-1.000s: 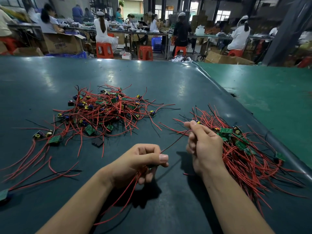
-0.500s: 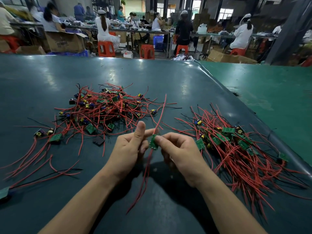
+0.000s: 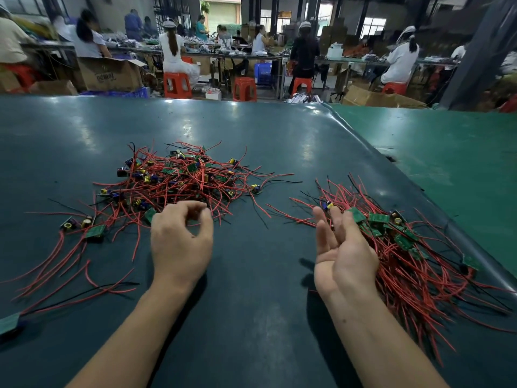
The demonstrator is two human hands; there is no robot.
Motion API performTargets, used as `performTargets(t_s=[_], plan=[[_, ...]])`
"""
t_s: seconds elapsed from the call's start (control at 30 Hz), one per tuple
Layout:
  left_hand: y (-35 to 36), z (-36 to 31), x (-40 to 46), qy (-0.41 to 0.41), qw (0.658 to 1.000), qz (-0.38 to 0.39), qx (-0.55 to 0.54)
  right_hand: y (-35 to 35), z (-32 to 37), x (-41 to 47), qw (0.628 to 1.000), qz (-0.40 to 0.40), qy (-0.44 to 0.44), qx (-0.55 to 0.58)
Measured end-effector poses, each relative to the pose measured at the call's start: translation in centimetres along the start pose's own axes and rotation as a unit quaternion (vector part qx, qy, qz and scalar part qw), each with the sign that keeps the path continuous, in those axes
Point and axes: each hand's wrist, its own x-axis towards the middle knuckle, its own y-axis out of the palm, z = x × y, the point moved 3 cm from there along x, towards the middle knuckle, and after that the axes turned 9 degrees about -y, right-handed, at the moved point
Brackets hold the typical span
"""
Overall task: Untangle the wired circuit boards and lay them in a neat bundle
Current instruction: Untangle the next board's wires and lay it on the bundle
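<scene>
A tangled heap of small green circuit boards with red and black wires (image 3: 179, 180) lies on the dark table at centre left. A combed-out bundle of boards and red wires (image 3: 405, 256) lies to the right, wires trailing toward me. My left hand (image 3: 181, 239) hovers at the near edge of the tangled heap with fingers curled and nothing visible in them. My right hand (image 3: 341, 247) is at the left edge of the bundle, palm turned up, fingers straight, holding nothing.
Loose boards with wires (image 3: 84, 228) trail off to the left, and one board (image 3: 9, 322) lies at the left frame edge. A seam (image 3: 363, 141) joins a lighter green table on the right. Seated workers, red stools and cardboard boxes fill the background.
The board both hands held half a second ago has left them. My right hand swung right to the bundle and opened. My left hand moved forward to the tangled heap.
</scene>
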Motion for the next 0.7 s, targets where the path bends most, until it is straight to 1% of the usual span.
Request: performTargets(t_s=[0.07, 0.13, 0.2, 0.3, 0.37, 0.43, 0.5, 0.53, 0.6, 0.63, 0.7], plan=[[0.6, 0.5, -0.1, 0.025, 0.994, 0.05, 0.096, -0.3, 0.1, 0.3, 1.0, -0.011, 0.012, 0.019], [1.3, 0.9, -0.2, 0.011, 0.977, 0.105, 0.187, -0.3, 0.5, 0.4, 0.999, -0.008, 0.028, 0.038], [1.5, 1.3, -0.1, -0.004, 0.961, 0.127, 0.246, -0.2, 0.5, 0.3, 0.998, 0.015, 0.054, 0.019], [1.2, 1.1, 0.3, 0.0, 0.96, 0.101, 0.263, 0.3, -0.3, -0.4, 0.99, 0.079, 0.102, -0.063], [0.9, 0.9, 0.5, 0.011, 0.968, 0.079, 0.237, 0.6, -0.8, -0.8, 0.981, 0.111, 0.114, -0.108], [0.4, 0.7, 0.8, 0.024, 0.979, 0.035, 0.198, 0.8, -1.3, -1.0, 0.975, 0.135, 0.117, -0.131], [-0.1, 0.9, 1.4, 0.009, 0.979, -0.008, 0.202, 0.9, -1.4, -1.1, 0.972, 0.149, 0.116, -0.137], [-0.2, 1.4, 1.7, -0.021, 0.974, 0.003, 0.225, 0.8, -1.5, -1.0, 0.972, 0.153, 0.115, -0.138], [-0.1, 2.5, 2.2, -0.095, 0.954, 0.06, 0.277, 0.8, -1.4, -0.8, 0.97, 0.16, 0.118, -0.139], [-0.1, 2.9, 2.3, -0.114, 0.947, 0.079, 0.291, 0.7, -1.4, -0.8, 0.969, 0.163, 0.121, -0.142], [-0.2, 3.2, 2.5, -0.104, 0.951, 0.069, 0.284, 0.8, -1.4, -0.9, 0.966, 0.171, 0.127, -0.148]])
